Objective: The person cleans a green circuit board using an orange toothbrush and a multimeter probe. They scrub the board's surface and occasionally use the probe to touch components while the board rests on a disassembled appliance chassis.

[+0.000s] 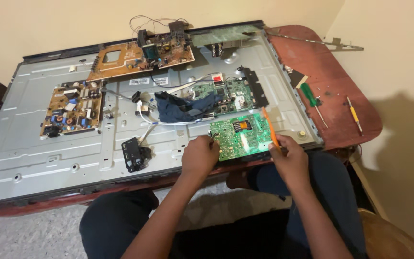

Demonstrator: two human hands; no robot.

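On red table (341,91), metal panel (39,153), cream wall (49,24)

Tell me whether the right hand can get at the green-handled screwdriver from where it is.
Probably yes: the right hand is occupied holding an orange tool, but the green-handled screwdriver lies uncovered on the red table beyond it.

Green circuit board (239,135), orange tool (270,127), grey panel (39,158), red-brown table (336,100), dk blue cloth (183,108).
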